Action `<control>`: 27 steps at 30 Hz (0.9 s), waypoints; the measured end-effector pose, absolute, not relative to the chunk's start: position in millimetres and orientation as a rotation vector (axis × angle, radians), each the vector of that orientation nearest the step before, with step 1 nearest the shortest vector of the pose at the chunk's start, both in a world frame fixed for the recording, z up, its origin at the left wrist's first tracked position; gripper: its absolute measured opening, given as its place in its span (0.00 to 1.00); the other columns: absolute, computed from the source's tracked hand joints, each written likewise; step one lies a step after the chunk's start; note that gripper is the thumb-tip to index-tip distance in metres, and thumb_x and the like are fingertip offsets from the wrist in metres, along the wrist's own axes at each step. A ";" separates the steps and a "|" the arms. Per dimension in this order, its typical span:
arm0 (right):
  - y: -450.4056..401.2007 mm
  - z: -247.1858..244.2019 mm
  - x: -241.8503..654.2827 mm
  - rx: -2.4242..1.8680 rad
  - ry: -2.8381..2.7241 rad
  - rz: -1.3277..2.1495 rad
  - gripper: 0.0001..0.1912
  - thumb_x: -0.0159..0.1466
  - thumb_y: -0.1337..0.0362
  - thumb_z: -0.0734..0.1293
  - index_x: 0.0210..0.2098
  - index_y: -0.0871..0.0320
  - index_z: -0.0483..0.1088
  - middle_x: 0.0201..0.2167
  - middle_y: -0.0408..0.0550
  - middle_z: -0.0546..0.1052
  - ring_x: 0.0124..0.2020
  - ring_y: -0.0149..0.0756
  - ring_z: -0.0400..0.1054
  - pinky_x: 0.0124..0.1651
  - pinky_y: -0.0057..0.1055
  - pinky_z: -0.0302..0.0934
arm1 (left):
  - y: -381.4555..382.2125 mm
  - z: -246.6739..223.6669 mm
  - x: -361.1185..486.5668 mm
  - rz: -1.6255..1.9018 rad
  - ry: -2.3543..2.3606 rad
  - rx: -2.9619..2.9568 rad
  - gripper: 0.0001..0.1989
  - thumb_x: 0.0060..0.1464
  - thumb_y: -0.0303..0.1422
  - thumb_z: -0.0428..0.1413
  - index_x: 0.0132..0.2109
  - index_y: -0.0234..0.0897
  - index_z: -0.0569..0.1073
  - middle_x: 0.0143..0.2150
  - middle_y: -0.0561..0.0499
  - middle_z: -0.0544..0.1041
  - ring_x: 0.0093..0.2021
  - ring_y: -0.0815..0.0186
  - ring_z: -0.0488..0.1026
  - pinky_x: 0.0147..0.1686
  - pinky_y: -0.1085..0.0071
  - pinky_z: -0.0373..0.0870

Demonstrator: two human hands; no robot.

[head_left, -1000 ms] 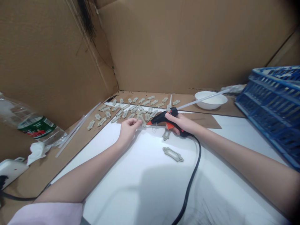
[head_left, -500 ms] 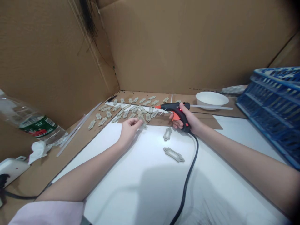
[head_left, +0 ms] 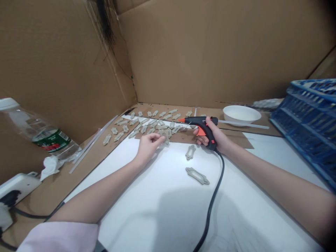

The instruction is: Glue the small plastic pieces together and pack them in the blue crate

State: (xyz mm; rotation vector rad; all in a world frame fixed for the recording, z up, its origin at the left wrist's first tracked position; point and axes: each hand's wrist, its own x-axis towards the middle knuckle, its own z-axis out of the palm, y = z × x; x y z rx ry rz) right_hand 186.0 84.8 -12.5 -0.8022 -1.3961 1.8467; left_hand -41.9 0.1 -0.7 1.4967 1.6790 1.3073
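Pinched between the thumb and fingers of my left hand [head_left: 149,146] is a small grey frame-shaped piece [head_left: 166,137], partly hidden by the fingertips. My right hand [head_left: 214,134] is wrapped round a black hot glue gun [head_left: 201,122] with an orange nozzle and trigger. Its nozzle points left, above and to the right of the held piece, apart from it. A clear glue stick [head_left: 244,124] juts from the gun's back. Two more grey pieces, a smaller one [head_left: 190,152] and a longer one [head_left: 197,176], lie on the white board [head_left: 131,210] nearer me.
Several similar grey pieces [head_left: 119,136] are spread on cardboard at the back. A white bowl [head_left: 241,113] stands behind the gun, a blue crate [head_left: 307,122] at right. A plastic bottle [head_left: 49,136], tissue [head_left: 50,167] and power strip [head_left: 21,187] are at left. The gun's black cord [head_left: 211,210] crosses the board.
The whole view has shifted slightly, so everything appears a little further right. Both hands keep their holds, on the grey piece and the glue gun, with hardly any movement.
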 end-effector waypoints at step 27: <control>81.7 -14.1 185.4 -0.851 -1.440 1.844 0.32 0.56 0.39 0.51 0.28 0.61 0.69 0.07 0.41 0.59 0.17 0.31 0.62 0.24 0.26 0.58 | 6.9 26.5 -251.6 0.542 3.018 1.044 0.17 0.44 0.42 0.52 0.38 0.37 0.74 0.41 0.37 0.73 0.42 0.48 0.69 0.33 0.60 0.64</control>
